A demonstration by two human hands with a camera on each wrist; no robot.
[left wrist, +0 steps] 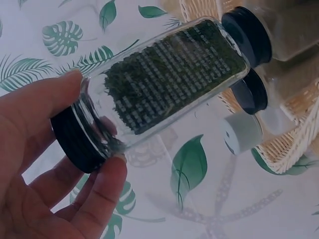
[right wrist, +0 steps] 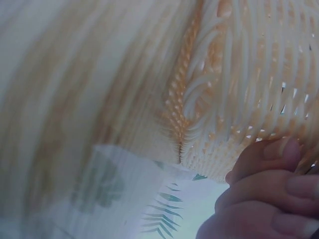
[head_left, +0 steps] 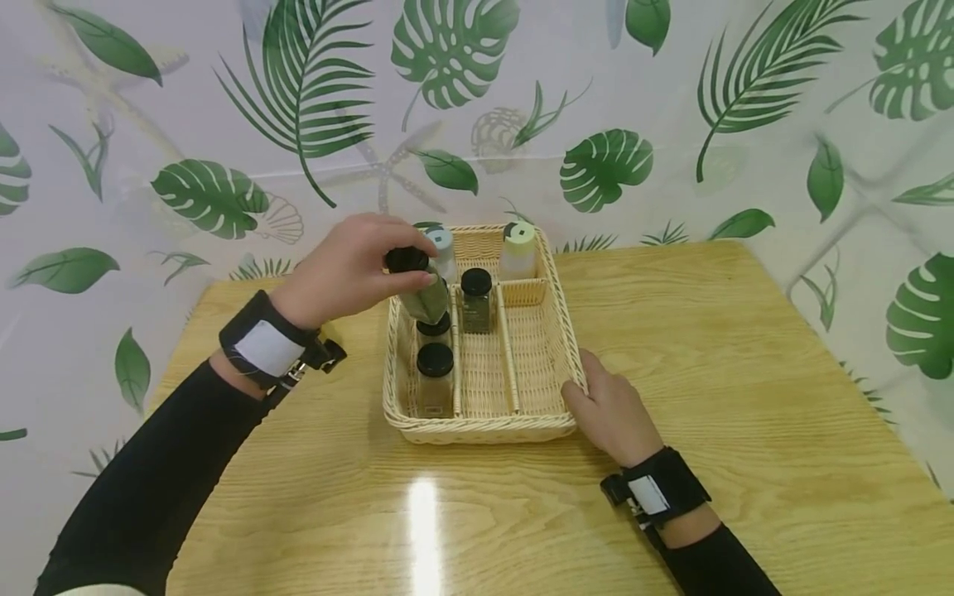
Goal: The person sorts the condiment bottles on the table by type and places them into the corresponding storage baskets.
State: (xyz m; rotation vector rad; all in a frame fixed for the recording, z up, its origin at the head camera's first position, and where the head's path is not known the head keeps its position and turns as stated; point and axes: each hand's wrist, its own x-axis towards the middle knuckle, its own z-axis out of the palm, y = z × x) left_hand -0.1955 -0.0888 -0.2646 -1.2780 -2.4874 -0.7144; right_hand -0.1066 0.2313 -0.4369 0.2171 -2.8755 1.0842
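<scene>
My left hand (head_left: 358, 269) pinches a spice jar (left wrist: 172, 74) near its black lid, with fingers and thumb at its neck. Dried green herb fills much of the clear glass, and white print covers its side. The jar hangs tilted over the left compartment of a wicker basket (head_left: 484, 428), above the black-lidded jars there. At the basket's right rim, near the front corner, my right hand (head_left: 614, 410) grips the edge. Its curled fingers (right wrist: 269, 186) press on the woven side in the right wrist view.
In the left compartment stands a black-lidded jar (head_left: 436, 381). Another dark jar (head_left: 477, 302) is in the middle one. At the back are a blue-capped bottle (head_left: 441, 252) and a yellow-green-capped bottle (head_left: 518, 251). A wooden table (head_left: 708, 356) carries the basket, before a leaf-print backdrop (head_left: 693, 190).
</scene>
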